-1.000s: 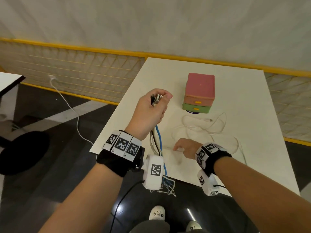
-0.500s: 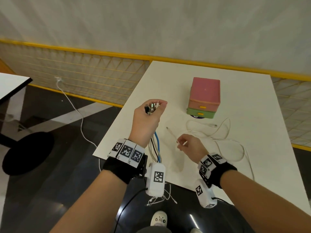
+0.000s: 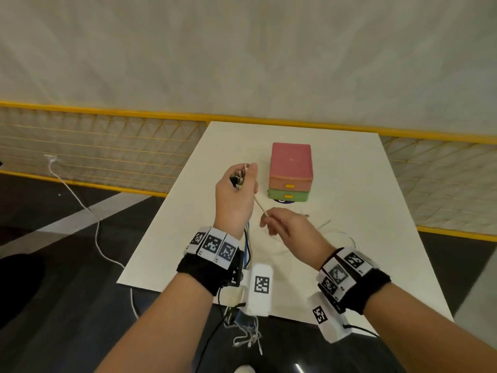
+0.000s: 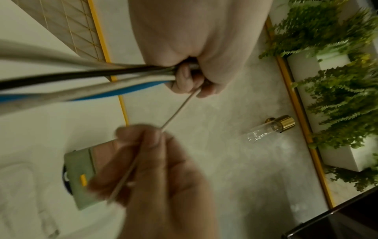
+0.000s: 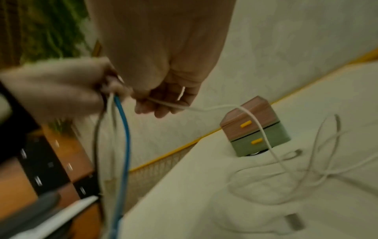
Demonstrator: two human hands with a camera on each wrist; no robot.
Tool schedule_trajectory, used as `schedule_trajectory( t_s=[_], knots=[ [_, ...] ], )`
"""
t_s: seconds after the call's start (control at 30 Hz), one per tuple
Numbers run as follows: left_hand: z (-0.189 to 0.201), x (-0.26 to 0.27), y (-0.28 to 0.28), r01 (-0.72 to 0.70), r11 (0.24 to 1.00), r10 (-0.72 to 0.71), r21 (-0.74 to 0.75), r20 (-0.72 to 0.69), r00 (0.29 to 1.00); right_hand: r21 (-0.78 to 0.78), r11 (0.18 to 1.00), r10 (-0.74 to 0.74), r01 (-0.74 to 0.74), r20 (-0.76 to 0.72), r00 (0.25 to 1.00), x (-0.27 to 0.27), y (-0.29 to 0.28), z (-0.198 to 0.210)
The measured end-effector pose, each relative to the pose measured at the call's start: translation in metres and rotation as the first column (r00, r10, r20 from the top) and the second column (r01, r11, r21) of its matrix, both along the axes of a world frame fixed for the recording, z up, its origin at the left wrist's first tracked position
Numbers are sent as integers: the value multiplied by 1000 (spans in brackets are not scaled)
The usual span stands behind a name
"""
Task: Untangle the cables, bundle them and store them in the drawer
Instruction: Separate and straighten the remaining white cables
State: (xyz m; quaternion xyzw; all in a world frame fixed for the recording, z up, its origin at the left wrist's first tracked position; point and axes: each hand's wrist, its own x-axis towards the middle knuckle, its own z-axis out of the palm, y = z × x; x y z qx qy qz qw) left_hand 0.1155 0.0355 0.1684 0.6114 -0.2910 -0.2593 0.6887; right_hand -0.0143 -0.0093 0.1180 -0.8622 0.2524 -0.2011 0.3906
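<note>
The left hand (image 3: 236,195) grips several gathered cables (image 5: 120,129); the right hand's (image 3: 290,224) fingers pinch another white cable (image 5: 255,122). Its slack lies loose on the tabletop (image 3: 349,170), and the drawer (image 3: 288,195) is closed: bundling and storing remain.

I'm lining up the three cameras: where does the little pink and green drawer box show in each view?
Head: drawer box stands centre, on the table beyond both hands.
Left wrist: lower left, lying sideways in frame, partly behind the right hand.
Right wrist: right of centre, a white cable crossing it.
Shared landmark: its yellow drawer handles.

Pink-and-green drawer box (image 3: 290,173) with yellow handles; blue cable (image 5: 122,145); white table (image 3: 349,184); black-and-white checkered wristbands (image 3: 212,244).
</note>
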Motion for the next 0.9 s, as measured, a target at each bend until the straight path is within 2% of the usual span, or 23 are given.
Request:
schedule_trajectory(
  t_s=[0.07, 0.13, 0.27, 0.33, 0.43, 0.57, 0.67, 0.73, 0.8, 0.87, 0.9],
  knots=[
    [13, 7, -1, -32, 998, 32, -59, -1, 999, -71, 997, 8, -16, -113, 994, -6, -12, -16],
    [27, 14, 0, -41, 993, 43, -109, 16, 999, -68, 998, -25, 11, -211, 977, -13, -27, -30],
    [47, 19, 8, -20, 981, 39, -191, 100, 994, -36, 988, -156, 151, -258, 954, -22, -63, -30],
    [51, 17, 11, 3, 981, 27, -194, 154, 988, -33, 981, -195, 192, -232, 953, -19, -79, -14],
    [50, 13, 14, 104, 979, -85, -176, 111, 990, -32, 983, -183, 180, -131, 974, -11, -87, 21],
    [43, 1, 7, 185, 983, -182, -1, 172, 968, -73, 994, -81, 84, 51, 995, 2, -76, 65],
    [39, -7, 2, 223, 967, -241, 120, 161, 957, -149, 989, 17, -3, 92, 996, 6, -64, 87],
    [42, -2, 2, 137, 982, -155, 128, 143, 977, -187, 982, 38, -24, 71, 997, 1, -64, 92],
    [51, 11, 5, -25, 997, 17, 78, 109, 994, -207, 978, -1, 1, 0, 1000, -13, -72, 84],
    [61, 28, 9, -175, 985, 175, 3, 15, 984, -173, 984, -59, 47, -69, 996, -31, -82, 67],
    [63, 35, 10, -209, 978, 209, -24, 0, 978, -148, 987, -83, 68, -99, 992, -40, -85, 59]
  ],
)
